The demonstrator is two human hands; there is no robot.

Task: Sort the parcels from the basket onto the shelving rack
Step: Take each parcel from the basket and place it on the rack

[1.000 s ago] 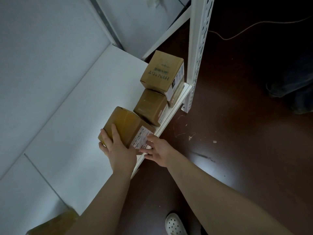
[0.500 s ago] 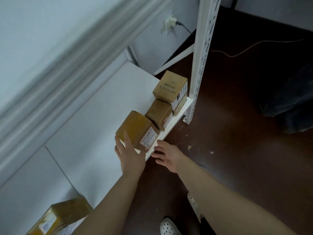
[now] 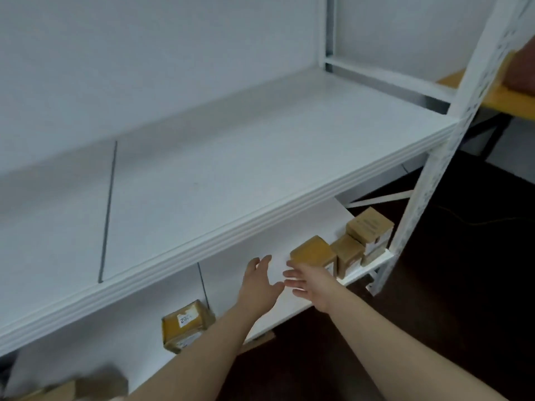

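Left hand [image 3: 258, 288] off parcel [image 3: 313, 251] (fingers [image 3: 265, 261] apart)

This looks like a storeroom or parcel depot. A white metal shelving rack [image 3: 260, 227] with perforated uprights fills the frame against a plain white wall [image 3: 144, 53]. Small brown cardboard parcels [image 3: 314, 253] with stuck-on labels line its lower shelf at lower right, beside a dark brown floor [image 3: 463, 285].

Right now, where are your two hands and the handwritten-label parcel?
left hand [image 3: 259, 286]: head view, back of hand.
right hand [image 3: 314, 286]: head view, back of hand.
handwritten-label parcel [image 3: 187, 321]: head view, top face.
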